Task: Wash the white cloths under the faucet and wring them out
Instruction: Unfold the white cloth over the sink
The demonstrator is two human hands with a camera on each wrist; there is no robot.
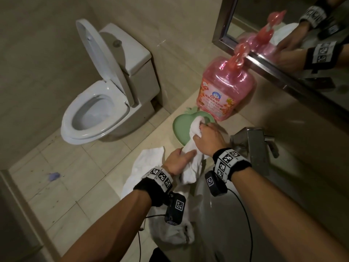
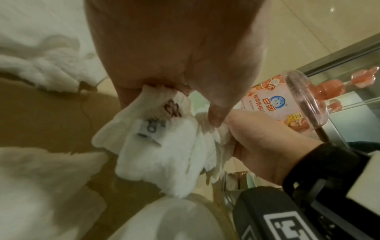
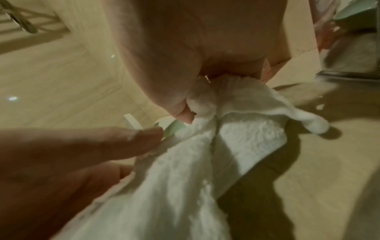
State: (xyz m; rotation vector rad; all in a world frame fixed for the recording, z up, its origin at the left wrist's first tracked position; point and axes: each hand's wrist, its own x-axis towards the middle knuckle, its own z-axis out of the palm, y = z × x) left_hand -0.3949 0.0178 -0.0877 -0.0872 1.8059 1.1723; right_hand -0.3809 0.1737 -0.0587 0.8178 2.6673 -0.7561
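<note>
A twisted white cloth [image 1: 191,148] stretches between my two hands above the counter, just left of the steel faucet [image 1: 254,146]. My left hand [image 1: 179,160] grips its lower part, and the free end hangs below. My right hand [image 1: 207,137] grips the upper part over a green plate [image 1: 180,127]. In the left wrist view my left hand [image 2: 174,68] is curled round the cloth [image 2: 160,146], which bears black marks, with my right hand [image 2: 259,146] opposite. In the right wrist view my right hand [image 3: 185,65] clutches the bunched cloth [image 3: 236,129].
Two more white cloths lie on the counter, one [image 1: 149,157] left of my hands, one [image 1: 170,233] under my left forearm. A pink detergent bottle [image 1: 224,87] stands behind the plate. The basin [image 1: 207,208] is below my wrists. A toilet [image 1: 98,103] stands left, a mirror [image 1: 283,44] right.
</note>
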